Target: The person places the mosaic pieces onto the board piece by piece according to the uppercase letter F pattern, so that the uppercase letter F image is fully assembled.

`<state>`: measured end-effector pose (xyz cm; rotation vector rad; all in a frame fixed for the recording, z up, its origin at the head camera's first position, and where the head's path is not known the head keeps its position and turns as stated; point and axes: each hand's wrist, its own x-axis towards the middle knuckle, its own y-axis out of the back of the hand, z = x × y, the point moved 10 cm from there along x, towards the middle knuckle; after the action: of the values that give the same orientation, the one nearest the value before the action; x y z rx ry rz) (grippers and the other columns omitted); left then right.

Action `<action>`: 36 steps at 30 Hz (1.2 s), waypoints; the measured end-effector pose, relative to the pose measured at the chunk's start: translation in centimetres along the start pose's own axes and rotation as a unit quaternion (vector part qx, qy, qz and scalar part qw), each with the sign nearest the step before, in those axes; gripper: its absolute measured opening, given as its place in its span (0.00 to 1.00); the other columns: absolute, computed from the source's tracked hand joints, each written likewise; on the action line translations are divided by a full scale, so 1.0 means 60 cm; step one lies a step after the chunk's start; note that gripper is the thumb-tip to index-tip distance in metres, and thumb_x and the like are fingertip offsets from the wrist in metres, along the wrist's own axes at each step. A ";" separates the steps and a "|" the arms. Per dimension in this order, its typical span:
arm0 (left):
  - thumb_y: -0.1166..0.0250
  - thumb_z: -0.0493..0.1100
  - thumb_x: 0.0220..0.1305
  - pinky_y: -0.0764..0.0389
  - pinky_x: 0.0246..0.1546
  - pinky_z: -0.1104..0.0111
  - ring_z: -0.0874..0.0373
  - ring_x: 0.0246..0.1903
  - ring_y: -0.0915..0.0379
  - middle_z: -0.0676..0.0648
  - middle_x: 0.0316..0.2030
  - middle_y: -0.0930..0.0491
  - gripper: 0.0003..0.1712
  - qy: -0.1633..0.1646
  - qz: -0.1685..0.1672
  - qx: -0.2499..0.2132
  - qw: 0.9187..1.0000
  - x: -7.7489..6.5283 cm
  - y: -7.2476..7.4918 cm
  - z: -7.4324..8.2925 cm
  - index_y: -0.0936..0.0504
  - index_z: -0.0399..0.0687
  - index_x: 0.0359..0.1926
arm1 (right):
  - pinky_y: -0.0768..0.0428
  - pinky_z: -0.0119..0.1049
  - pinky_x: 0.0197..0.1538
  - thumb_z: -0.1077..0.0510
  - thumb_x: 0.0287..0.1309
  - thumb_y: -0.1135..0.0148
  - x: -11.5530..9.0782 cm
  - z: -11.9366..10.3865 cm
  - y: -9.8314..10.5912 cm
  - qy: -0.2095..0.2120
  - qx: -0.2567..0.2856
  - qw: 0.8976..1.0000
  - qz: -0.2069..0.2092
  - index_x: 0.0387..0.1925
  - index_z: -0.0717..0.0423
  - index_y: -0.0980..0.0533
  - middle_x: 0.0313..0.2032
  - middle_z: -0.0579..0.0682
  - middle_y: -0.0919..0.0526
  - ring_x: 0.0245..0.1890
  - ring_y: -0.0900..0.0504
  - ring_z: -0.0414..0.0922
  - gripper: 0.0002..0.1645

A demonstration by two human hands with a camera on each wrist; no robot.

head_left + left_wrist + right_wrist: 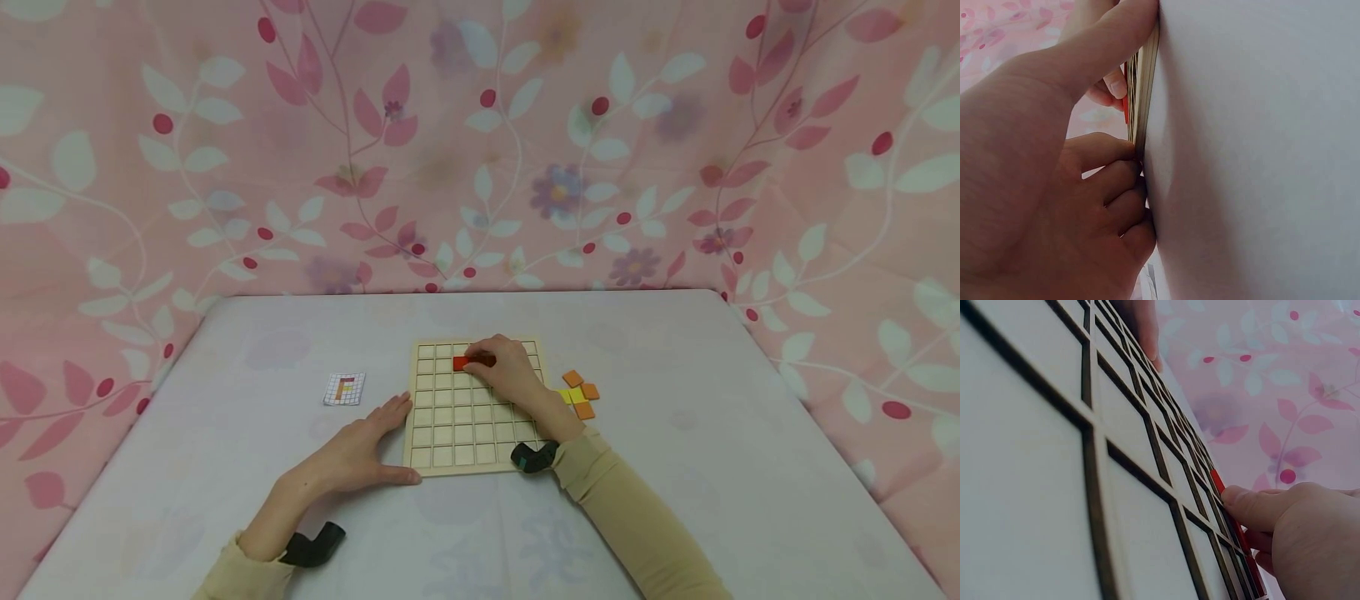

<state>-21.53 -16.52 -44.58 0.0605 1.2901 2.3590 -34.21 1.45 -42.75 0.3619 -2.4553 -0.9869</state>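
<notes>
A square wooden grid board (pixel 462 414) lies on the table. My left hand (pixel 352 450) is spread along its left side, fingertips at the edge and thumb at the near corner. In the left wrist view those fingers (pixel 1125 187) lie against the board's side. Over the board's far part, my right hand (pixel 513 375) pinches at a row of red tiles (pixel 459 364) between thumb and fingers. Its palm side and the rest of the row are partly hidden. From the right wrist, the thumb (pixel 1241 503) meets the red strip (pixel 1217 482) at the cells.
Several loose orange tiles (pixel 573 378) and yellow tiles (pixel 576 395) lie right of the board, partly behind the right wrist. A small card (pixel 344 389) with a coloured grid pattern lies to the left. Floral cloth (pixel 480 167) stands behind the white table (pixel 675 500).
</notes>
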 end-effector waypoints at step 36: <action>0.25 0.69 0.47 0.45 0.70 0.38 0.35 0.75 0.53 0.44 0.78 0.49 0.66 -0.001 0.002 -0.001 1.000 -0.001 -0.001 0.000 0.45 0.43 0.78 | 0.20 0.42 0.51 0.54 0.56 0.26 0.000 0.004 -0.001 0.008 -0.007 1.000 0.008 0.44 0.52 0.14 0.42 0.47 0.13 0.46 0.17 0.46 0.14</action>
<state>-21.48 -16.50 -44.62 0.0644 1.2872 2.3631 -34.32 1.57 -42.95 0.3437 -2.4327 -0.9899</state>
